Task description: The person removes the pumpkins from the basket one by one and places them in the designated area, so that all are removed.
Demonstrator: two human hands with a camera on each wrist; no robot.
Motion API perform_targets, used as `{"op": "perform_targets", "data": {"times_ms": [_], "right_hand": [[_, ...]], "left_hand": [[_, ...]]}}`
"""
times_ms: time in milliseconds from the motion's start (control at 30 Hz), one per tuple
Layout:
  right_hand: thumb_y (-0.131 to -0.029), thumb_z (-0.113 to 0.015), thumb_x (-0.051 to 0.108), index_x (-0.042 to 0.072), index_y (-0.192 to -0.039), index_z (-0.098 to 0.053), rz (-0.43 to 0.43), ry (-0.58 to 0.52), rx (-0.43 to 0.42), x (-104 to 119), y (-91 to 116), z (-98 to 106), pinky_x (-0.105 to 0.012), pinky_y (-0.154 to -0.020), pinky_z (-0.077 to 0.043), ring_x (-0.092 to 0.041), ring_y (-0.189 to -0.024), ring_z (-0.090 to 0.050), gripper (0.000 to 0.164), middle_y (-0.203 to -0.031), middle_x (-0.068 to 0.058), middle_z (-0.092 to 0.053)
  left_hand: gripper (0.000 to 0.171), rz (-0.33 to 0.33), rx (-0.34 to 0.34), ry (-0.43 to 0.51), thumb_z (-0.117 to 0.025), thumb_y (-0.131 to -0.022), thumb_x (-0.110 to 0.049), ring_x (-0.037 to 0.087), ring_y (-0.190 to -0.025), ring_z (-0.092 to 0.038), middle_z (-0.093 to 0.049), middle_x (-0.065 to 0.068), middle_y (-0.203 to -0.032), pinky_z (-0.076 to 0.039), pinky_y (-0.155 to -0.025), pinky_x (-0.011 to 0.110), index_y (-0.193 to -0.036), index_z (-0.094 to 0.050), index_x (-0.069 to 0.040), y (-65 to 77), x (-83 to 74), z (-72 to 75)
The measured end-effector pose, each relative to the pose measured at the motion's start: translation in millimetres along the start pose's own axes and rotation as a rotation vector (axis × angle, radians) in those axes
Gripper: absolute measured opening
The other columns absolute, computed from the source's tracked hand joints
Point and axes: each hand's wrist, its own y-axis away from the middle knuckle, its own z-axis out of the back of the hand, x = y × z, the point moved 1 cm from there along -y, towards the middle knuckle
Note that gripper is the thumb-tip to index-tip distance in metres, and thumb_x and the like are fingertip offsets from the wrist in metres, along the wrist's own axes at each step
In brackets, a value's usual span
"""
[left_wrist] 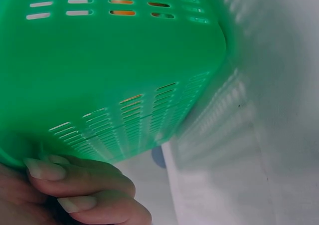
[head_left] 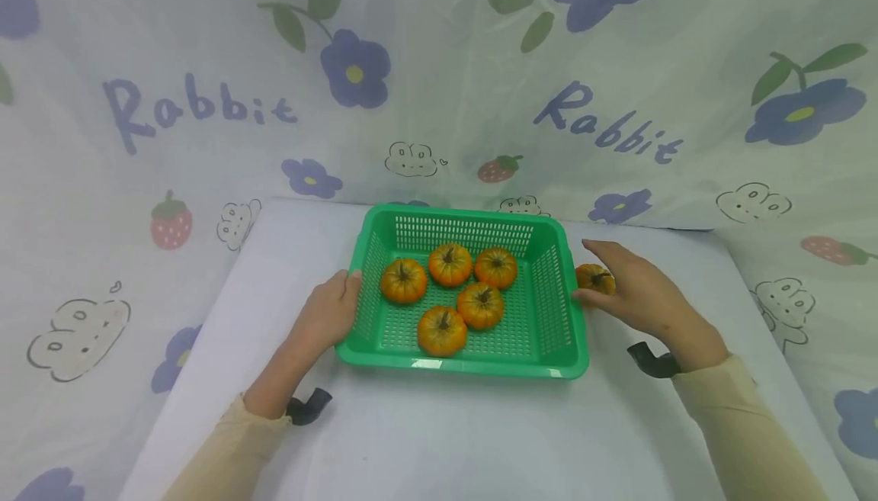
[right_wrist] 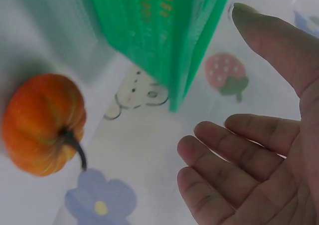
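Note:
A green plastic basket [head_left: 466,367] with slotted walls holds several small orange pumpkins [head_left: 442,332]. My left hand [head_left: 331,309] grips its left rim, thumb on top; in the left wrist view the fingers [left_wrist: 84,177] curl below the rim. Past the basket's right side, one more pumpkin [head_left: 595,278] lies on the table, partly covered by my right hand [head_left: 638,291] in the head view. That hand holds nothing. Its thumb reaches toward the basket's right rim, and the right wrist view shows the fingers spread from the thumb, apart from the stemmed pumpkin [right_wrist: 45,125].
The basket stands on a white-covered table [head_left: 439,440]. Behind it hangs a white curtain [head_left: 439,89] printed with flowers, strawberries and rabbit drawings. A black curved piece [head_left: 309,407] shows at the left wrist, and a similar black piece [head_left: 653,361] at the right.

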Motion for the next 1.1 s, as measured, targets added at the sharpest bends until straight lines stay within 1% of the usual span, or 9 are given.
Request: {"op": "perform_targets", "data": {"times_ms": [133, 300, 467, 667, 900, 1000, 1100], "right_hand": [[-0.092, -0.083, 0.041, 0.001, -0.156, -0.042, 0.041, 0.005, -0.004, 11, -3, -2, -0.067, -0.106, -0.042, -0.047, -0.139, -0.047, 0.086, -0.154, -0.024, -0.049], [-0.090, -0.086, 0.036, 0.002, -0.154, -0.045, 0.079, 0.018, 0.000, 23, -7, -4, -0.065, -0.103, -0.047, -0.044, -0.133, -0.054, 0.084, -0.151, -0.022, -0.052], [-0.089, -0.086, 0.036, 0.001, -0.154, -0.044, 0.094, 0.023, 0.032, 31, -10, -7, -0.063, -0.103, -0.048, -0.044, -0.134, -0.054, 0.085, -0.152, -0.023, -0.051], [-0.088, -0.087, 0.037, 0.004, -0.157, -0.042, 0.129, 0.010, 0.068, 39, -14, -16, -0.062, -0.105, -0.047, -0.044, -0.138, -0.051, 0.089, -0.155, -0.023, -0.049], [-0.085, -0.089, 0.040, 0.002, -0.154, -0.046, 0.207, 0.046, 0.078, 49, -21, -28, -0.057, -0.102, -0.051, -0.041, -0.131, -0.058, 0.089, -0.152, -0.019, -0.053], [-0.085, -0.090, 0.039, 0.001, -0.152, -0.048, 0.231, 0.058, 0.087, 52, -23, -30, -0.057, -0.102, -0.051, -0.042, -0.134, -0.055, 0.088, -0.151, -0.020, -0.053], [-0.085, -0.089, 0.039, 0.001, -0.152, -0.049, 0.237, 0.063, 0.104, 55, -24, -31, -0.058, -0.104, -0.049, -0.043, -0.138, -0.051, 0.087, -0.152, -0.020, -0.053]], "left_hand": [[0.059, 0.005, 0.011, 0.007, -0.020, -0.113, -0.052, 0.023, -0.064, -0.058, -0.059, 0.012, -0.080, -0.052, -0.056, 0.035, -0.117, -0.052, -0.002, -0.4, 0.1, 0.4], [0.058, 0.007, 0.006, 0.011, -0.020, -0.113, -0.052, 0.024, -0.064, -0.058, -0.058, 0.012, -0.080, -0.051, -0.056, 0.035, -0.116, -0.053, -0.003, -0.7, 1.8, -0.2], [0.056, 0.004, 0.003, 0.020, -0.021, -0.113, -0.052, 0.024, -0.064, -0.059, -0.059, 0.013, -0.080, -0.052, -0.056, 0.035, -0.114, -0.052, -0.005, -0.8, 1.1, -0.2], [0.056, 0.005, 0.000, 0.024, -0.021, -0.114, -0.052, 0.023, -0.064, -0.059, -0.059, 0.013, -0.081, -0.052, -0.056, 0.035, -0.114, -0.052, -0.005, -0.3, -1.1, -0.6], [0.057, 0.014, 0.001, 0.020, -0.020, -0.113, -0.053, 0.024, -0.065, -0.059, -0.059, 0.013, -0.081, -0.052, -0.056, 0.035, -0.115, -0.053, -0.005, 0.6, -2.0, -0.7], [0.058, 0.013, 0.000, 0.020, -0.021, -0.114, -0.052, 0.024, -0.065, -0.059, -0.059, 0.013, -0.081, -0.052, -0.056, 0.035, -0.116, -0.053, -0.004, 0.6, -1.9, -0.1], [0.059, 0.012, -0.002, 0.019, -0.020, -0.113, -0.052, 0.024, -0.065, -0.059, -0.059, 0.013, -0.081, -0.051, -0.056, 0.035, -0.117, -0.053, -0.003, 0.4, -2.0, 0.5]]}}
